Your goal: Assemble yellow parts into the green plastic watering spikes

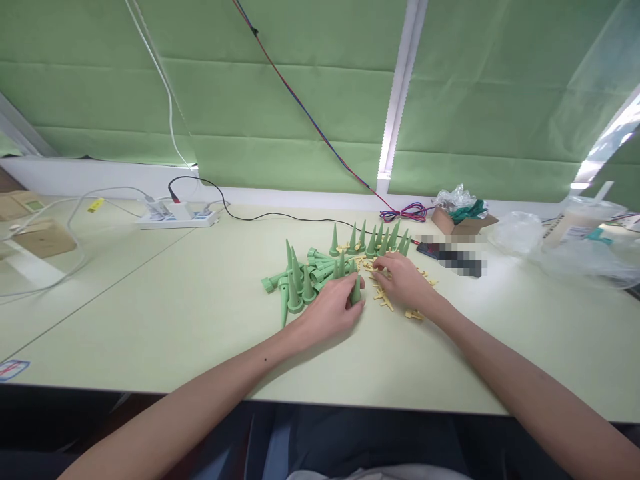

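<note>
The left hand [336, 305] is curled around an upright green cone [356, 293] at the near right edge of a loose heap of green cones [320, 267] on the worktop [200, 320]. Its thumb and fingers are narrowed against the cone's sides. In that heap, several cones stand point up while others lie on their sides, crossing one another.

The right hand [399, 279] is just to the right, low over scattered small yellow pieces [384, 299]. Its fingers are bent towards them; whether they grip one cannot be told. The yellow pieces spread around this hand, some on its near side and some beyond it.

On the far side of both hands, a group of green cones [371, 243] stands upright, with some yellow pieces among their bases. To the right of these lies a dark object [450, 258], partly blurred out. Farther back is a small cardboard box [457, 223] holding green material [469, 211] and clear plastic [453, 198]. At the far right stands a cup [575, 223] with a straw, beside clear plastic bags [517, 233].

On the far left are a white power strip [177, 219] with plugs in it and some cardboard [43, 239]. A black cable [273, 214] runs from the strip towards the cones.
</note>
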